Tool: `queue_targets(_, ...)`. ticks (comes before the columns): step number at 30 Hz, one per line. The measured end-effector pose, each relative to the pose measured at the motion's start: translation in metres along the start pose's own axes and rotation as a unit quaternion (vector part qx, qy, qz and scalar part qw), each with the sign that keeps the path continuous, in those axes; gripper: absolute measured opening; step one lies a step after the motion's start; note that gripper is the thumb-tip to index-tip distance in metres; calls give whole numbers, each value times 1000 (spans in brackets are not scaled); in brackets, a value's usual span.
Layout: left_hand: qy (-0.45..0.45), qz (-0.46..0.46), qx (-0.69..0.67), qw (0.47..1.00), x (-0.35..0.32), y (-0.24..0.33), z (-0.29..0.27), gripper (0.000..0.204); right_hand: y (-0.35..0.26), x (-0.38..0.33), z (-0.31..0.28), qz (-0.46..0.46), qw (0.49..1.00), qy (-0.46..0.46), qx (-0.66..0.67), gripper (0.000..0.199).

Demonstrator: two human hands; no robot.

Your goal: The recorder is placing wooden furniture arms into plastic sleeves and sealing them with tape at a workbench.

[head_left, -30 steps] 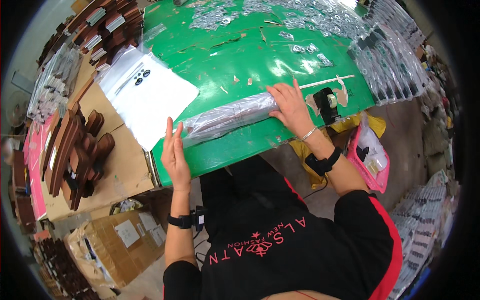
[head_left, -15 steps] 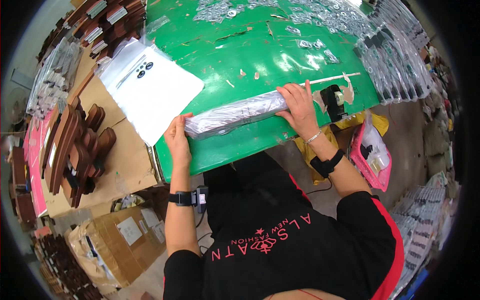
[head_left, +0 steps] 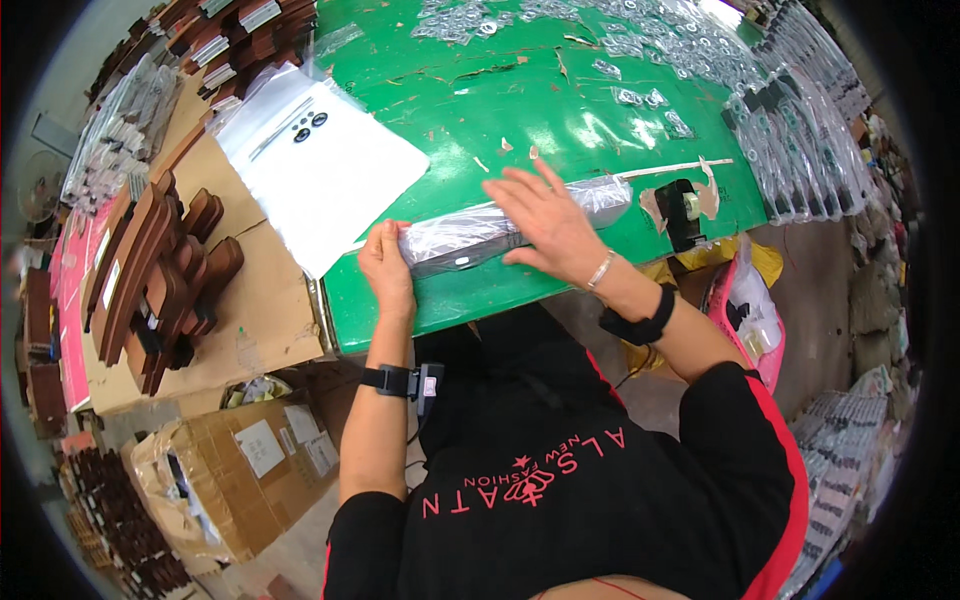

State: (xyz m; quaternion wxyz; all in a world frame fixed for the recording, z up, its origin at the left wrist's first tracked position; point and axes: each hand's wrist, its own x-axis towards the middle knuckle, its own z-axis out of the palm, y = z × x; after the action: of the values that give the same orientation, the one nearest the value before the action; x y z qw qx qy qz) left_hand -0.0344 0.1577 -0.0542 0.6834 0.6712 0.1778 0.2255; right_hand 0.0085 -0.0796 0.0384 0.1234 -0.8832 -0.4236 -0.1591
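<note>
A long bundle wrapped in clear plastic [head_left: 455, 240] lies along the near edge of the green table [head_left: 440, 310]. My left hand [head_left: 388, 268] is closed round its left end, thumb on top. Over its middle and right part my right hand [head_left: 552, 228] is spread, fingers apart and pointing up-left; whether the palm touches the plastic I cannot tell. A small white oval shows on the bundle's near side. What is inside the wrapping is not clear. Right of the bundle stands a black tape dispenser [head_left: 683, 218].
Flat plastic bags [head_left: 340, 160] lie at the left, beside brown curved wooden pieces [head_left: 165, 280] on cardboard. Small bagged parts [head_left: 660, 40] cover the table's far side. Long bagged parts [head_left: 795, 150] are stacked at right. Below are a pink basket [head_left: 775, 350] and a carton [head_left: 230, 470].
My right hand has let go of the bundle's right end and moved left over its middle, fingers now spread. My left hand still grips the left end.
</note>
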Motion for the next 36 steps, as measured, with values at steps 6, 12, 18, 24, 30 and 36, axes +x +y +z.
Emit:
queue_targets(6, 24, 17, -14, 999, -2, 1, 2, 33, 3, 13, 26, -5, 994, -61, 95, 64)
queue_targets(12, -40, 26, -24, 999, -32, 14, 11, 32, 33, 8, 45, -63, 993, 95, -14, 52)
queue_targets(18, -83, -73, -148, 983, -65, 15, 20, 30, 27, -17, 47, 2, 993, 117, 32, 53)
queue_targets(24, -88, 20, -60, 994, -83, 18, 23, 26, 8, -52, 12, 64, 993, 39, 90, 56)
queue_targets(30, -103, 95, 49, 989, -106, 20, 26, 20, 57, -141, -50, 306, 910, 279, 32, 36)
queue_targets(36, -110, 122, 75, 984, -109, 19, 41, 23, 119, -210, -46, 428, 864, 227, 138, 52)
